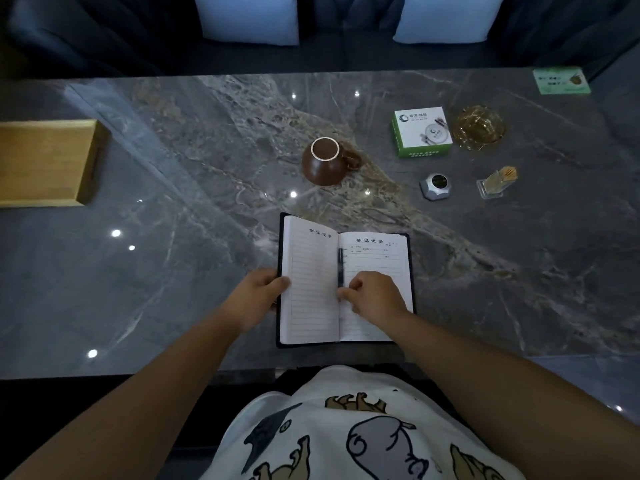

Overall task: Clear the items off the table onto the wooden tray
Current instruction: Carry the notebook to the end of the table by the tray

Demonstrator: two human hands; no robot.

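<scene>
An open lined notebook (311,271) with a dark cover lies near the table's front edge. A black pen (340,266) rests in its centre fold. My left hand (258,296) grips the notebook's left edge, thumb on the page. My right hand (372,294) rests on the right page with its fingertips pinched at the pen's lower end. A brown mug (322,164) stands upside down behind the notebook. The wooden tray (45,161) sits at the far left, partly out of view.
At the back right of the grey marble table (173,254) are a green-and-white box (420,131), an amber glass ashtray (479,128), a small silver call button (435,185), a clear toothpick holder (497,181) and a green card (561,81). A dark sofa with pale cushions stands behind.
</scene>
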